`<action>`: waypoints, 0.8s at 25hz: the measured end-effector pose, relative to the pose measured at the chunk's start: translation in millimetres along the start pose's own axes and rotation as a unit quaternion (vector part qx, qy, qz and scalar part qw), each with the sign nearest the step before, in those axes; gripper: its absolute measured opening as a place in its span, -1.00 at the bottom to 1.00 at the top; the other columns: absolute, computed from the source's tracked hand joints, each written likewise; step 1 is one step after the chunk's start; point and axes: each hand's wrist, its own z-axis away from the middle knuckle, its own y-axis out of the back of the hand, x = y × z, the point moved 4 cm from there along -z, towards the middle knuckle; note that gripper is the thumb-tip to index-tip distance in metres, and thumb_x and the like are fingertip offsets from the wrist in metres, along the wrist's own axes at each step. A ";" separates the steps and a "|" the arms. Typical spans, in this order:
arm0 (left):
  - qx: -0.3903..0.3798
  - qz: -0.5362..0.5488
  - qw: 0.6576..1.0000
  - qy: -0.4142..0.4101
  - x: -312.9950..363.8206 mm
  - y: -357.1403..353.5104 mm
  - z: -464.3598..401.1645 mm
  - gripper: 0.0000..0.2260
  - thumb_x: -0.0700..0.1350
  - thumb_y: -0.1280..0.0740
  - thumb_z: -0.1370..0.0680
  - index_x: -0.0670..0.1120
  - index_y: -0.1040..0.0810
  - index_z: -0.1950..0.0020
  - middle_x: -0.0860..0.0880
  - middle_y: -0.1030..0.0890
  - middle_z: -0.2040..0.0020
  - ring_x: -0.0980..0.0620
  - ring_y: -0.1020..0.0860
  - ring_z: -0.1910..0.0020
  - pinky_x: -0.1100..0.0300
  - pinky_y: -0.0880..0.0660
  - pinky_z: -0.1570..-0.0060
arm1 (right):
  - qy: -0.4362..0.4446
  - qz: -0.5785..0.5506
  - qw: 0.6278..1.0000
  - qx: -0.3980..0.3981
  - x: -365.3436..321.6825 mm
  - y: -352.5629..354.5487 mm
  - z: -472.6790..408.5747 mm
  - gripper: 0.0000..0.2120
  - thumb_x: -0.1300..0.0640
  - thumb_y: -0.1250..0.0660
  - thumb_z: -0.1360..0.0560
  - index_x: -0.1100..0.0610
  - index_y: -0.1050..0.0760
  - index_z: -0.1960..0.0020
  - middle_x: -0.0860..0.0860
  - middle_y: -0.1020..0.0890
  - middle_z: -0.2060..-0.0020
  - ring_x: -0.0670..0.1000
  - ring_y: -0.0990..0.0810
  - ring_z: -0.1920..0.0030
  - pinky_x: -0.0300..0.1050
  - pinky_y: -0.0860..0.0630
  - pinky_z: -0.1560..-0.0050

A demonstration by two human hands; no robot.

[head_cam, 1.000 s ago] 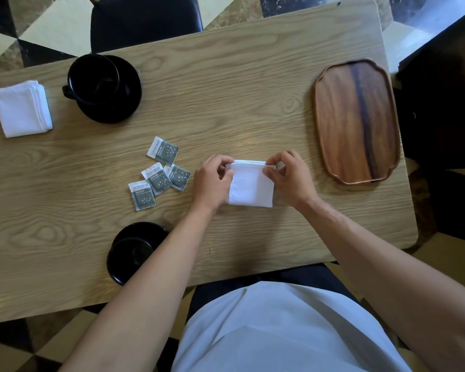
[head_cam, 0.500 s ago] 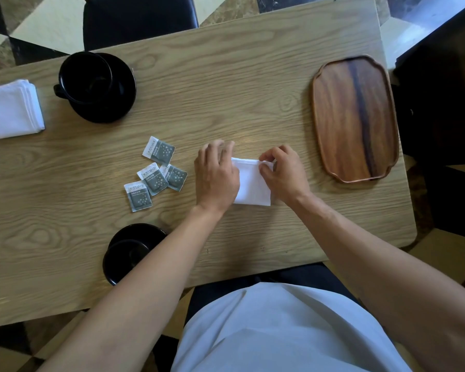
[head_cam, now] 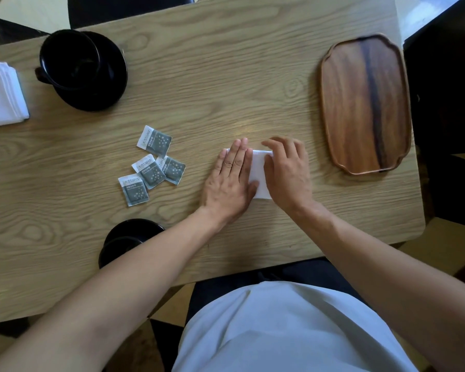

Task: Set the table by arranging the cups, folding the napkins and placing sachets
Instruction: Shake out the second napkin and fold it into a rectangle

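Note:
A small white folded napkin [head_cam: 260, 171] lies on the wooden table [head_cam: 226, 84], mostly covered by my hands. My left hand [head_cam: 231, 181] lies flat on its left part, fingers straight and together. My right hand [head_cam: 286, 173] rests flat on its right part, fingers spread. Several grey-and-white sachets [head_cam: 152, 165] lie loose to the left. A black cup on a black saucer [head_cam: 83, 69] stands at the far left. A second black cup on its saucer [head_cam: 126, 237] sits at the near edge, partly hidden by my left forearm. Another folded white napkin [head_cam: 2, 95] lies at the left border.
A dark wooden tray [head_cam: 365, 103] lies empty at the right end of the table. A black chair [head_cam: 129, 6] stands beyond the far edge. The table's near edge runs just in front of my body.
My hands went from pinching the napkin's top corners to lying flat on it. The visible napkin has become narrower between them.

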 end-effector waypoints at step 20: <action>0.020 0.119 0.992 0.041 -21.3 21.1 -15.2 -0.45 -0.01 -0.36 -0.49 -0.17 -0.47 -0.45 -0.20 -0.49 -0.40 -0.24 -0.44 -0.39 -0.20 -0.28 -0.39 | 0.083 0.014 0.991 -0.102 12.4 -11.8 15.6 -0.44 0.05 -0.28 -0.61 0.22 -0.30 -0.55 0.13 -0.40 -0.51 0.19 -0.25 -0.56 0.12 -0.19 -0.57</action>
